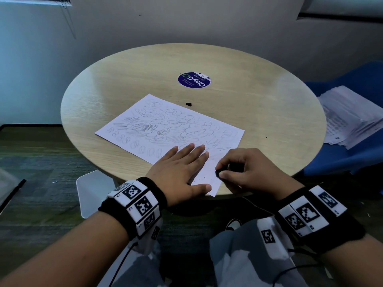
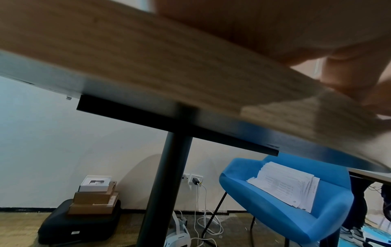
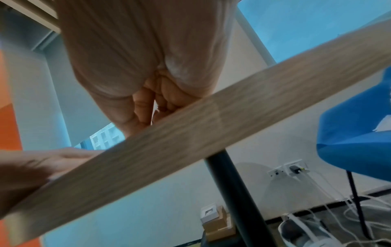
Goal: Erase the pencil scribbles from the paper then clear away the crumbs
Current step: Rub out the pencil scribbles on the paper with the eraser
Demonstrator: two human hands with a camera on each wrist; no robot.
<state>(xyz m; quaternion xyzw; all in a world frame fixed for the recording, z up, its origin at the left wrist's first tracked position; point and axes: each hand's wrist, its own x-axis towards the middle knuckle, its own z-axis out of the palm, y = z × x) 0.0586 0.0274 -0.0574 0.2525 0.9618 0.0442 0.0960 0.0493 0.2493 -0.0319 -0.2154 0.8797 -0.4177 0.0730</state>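
A white paper (image 1: 165,125) covered in grey pencil scribbles lies on the round wooden table (image 1: 259,112). My left hand (image 1: 182,168) lies flat on the paper's near corner, fingers straight, pressing it down. Just to its right, my right hand (image 1: 238,168) pinches a small black eraser (image 1: 219,174) against the near end of the paper. A few dark crumbs (image 1: 200,179) dot the sheet between the hands. In the wrist views the table edge (image 3: 190,133) hides the fingertips and the eraser.
A small black lump (image 1: 188,104) sits on the table just beyond the paper. A round purple sticker (image 1: 194,79) lies further back. A blue chair (image 1: 356,141) at the right carries a stack of printed sheets (image 1: 350,117). The table's black pole (image 2: 167,183) stands underneath.
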